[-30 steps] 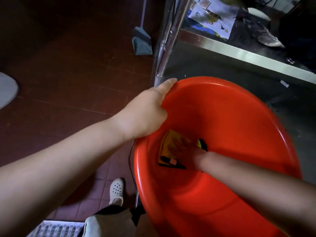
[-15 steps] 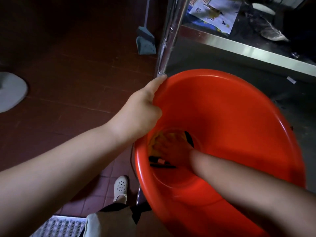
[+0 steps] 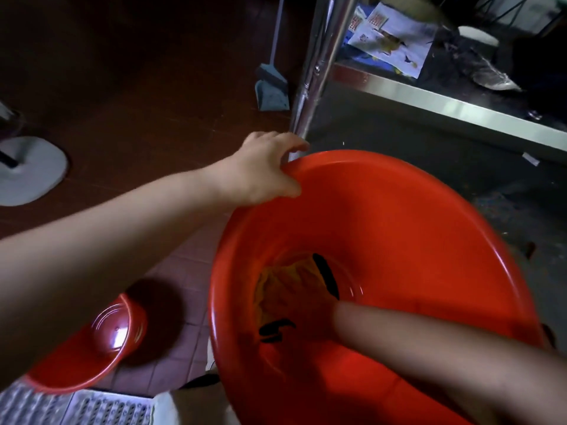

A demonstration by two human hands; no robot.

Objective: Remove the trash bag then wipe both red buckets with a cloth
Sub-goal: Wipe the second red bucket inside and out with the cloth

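Red plastic fills most of our view: we hold the large red bucket [image 3: 414, 228] tilted toward us, its mouth open to the camera and its base deep in shadow. Our left hand [image 3: 264, 170] grips the far-left part of the rim, fingers curled over the outer edge and thumb lying on the inner wall. Our right forearm runs down the inside from the lower right. Our right hand [image 3: 310, 308] sits at the bottom of the bucket on the yellow cloth [image 3: 285, 280], which has black edging; the hand presses on the cloth, but in the red-tinted shadow we cannot tell whether the fingers are flat or curled into the fabric.

Behind the bucket stands a stainless steel table [image 3: 429, 96], one leg [image 3: 316, 65] rising just beyond our left hand. On its lower shelf lie printed paper sheets [image 3: 395, 41] and a crumpled plastic wrapper [image 3: 487, 72].

To the lower left, on the red tiled floor [image 3: 122, 102], we see the second red bucket [image 3: 101, 345], lying on its side, partly hidden by our left forearm. A white perforated mat [image 3: 92, 409] lies beside it. A blue dustpan [image 3: 271, 90] stands near the table leg. A white rounded base [image 3: 33, 170] rests at the left edge.
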